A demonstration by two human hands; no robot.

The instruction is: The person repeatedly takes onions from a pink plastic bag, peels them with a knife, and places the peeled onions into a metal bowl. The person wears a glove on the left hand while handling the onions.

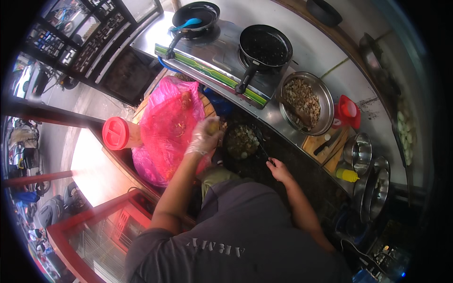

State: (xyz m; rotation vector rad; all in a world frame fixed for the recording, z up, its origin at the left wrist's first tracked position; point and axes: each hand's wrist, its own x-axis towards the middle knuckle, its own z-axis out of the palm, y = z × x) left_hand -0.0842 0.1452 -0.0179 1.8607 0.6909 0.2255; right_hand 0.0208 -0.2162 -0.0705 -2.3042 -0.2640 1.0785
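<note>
My left hand (203, 138) wears a clear plastic glove and holds a small round yellowish item (213, 127); its exact kind is blurred. Just right of that hand, low down, a dark round pan (228, 157) contains pale pieces (244, 139) in liquid. My right hand (279, 171) grips the end of a thin dark handle (264, 150) that reaches to the pan's right side; whether it belongs to the pan or to a utensil I cannot tell. Beneath my left forearm, pink plastic sheeting or bags (166, 131) with crumbs cover a round wooden surface (209, 106).
A steel gas stove (226, 46) carries two black frying pans, one (265, 44) nearer me, one (208, 12) with a blue utensil (191, 22). Right stands a steel bowl of chopped filling (302, 99), a cutting board with knife (324, 145), and a yellow squeeze bottle (347, 175). A red-lidded container (116, 133) lies left.
</note>
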